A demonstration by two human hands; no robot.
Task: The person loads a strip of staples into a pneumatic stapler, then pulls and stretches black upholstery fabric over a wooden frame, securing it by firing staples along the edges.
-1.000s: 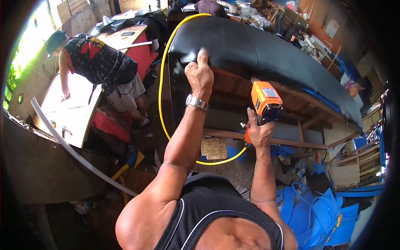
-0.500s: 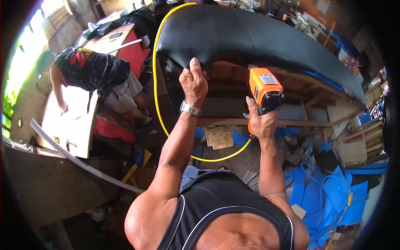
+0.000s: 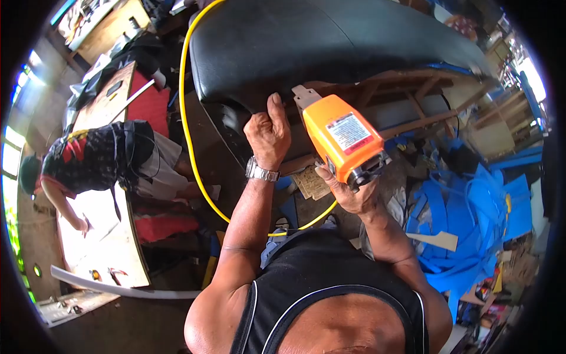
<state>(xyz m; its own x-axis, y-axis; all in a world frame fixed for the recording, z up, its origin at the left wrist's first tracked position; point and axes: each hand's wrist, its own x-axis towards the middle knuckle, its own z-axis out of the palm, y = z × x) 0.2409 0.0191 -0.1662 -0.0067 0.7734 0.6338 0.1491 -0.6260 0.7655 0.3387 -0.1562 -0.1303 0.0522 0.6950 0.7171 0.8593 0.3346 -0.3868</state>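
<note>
Black upholstery vinyl (image 3: 265,47) covers a long curved wooden frame (image 3: 407,121) in front of me. With a watch on its wrist, my left hand (image 3: 267,133) grips the lower edge of the vinyl, fingers curled and thumb pointing up. My right hand (image 3: 354,194) is wrapped around the grip of an orange staple gun (image 3: 348,130), most of the grip being hidden behind the gun's body. The gun's metal nose (image 3: 305,96) points at the vinyl's edge, just right of my left hand. A yellow air hose (image 3: 184,112) loops below and around the left side.
At left a person (image 3: 106,153) leans over a light-coloured board (image 3: 135,253) on a bench. A pale curved strip (image 3: 130,291) juts out at lower left. Blue foam scraps (image 3: 454,224) are heaped at right, and a piece of particle board (image 3: 311,182) lies below the frame.
The staple gun has moved left along the vinyl's edge, closer to my left hand, and turned so its nose points up-left. My left hand keeps its grip. The camera view has shifted.
</note>
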